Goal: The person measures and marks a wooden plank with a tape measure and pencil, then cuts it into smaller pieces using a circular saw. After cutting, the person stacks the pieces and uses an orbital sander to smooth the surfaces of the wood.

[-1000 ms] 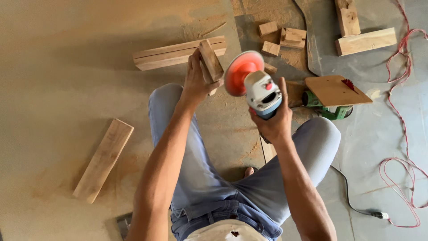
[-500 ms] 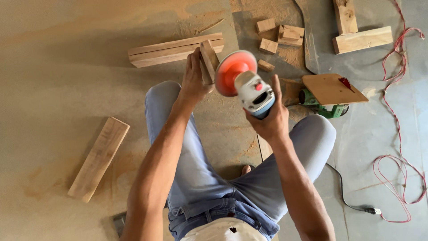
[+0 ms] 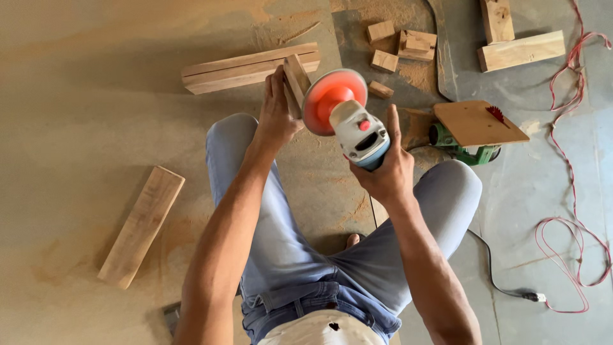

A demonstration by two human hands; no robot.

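My left hand holds a small wooden block upright above my left knee. My right hand grips a white and grey angle grinder. Its orange sanding disc faces the block's side and looks to be touching it. I sit on a dusty floor in blue jeans, with both knees bent out.
Two long planks lie just beyond the block. A single plank rests at left. Several small offcuts and larger pieces lie far right. A green tool under a wooden board, a red cord and a black cable are at right.
The view has shifted slightly. My hands keep the block against the disc, with both drifting a little left and up in frame.
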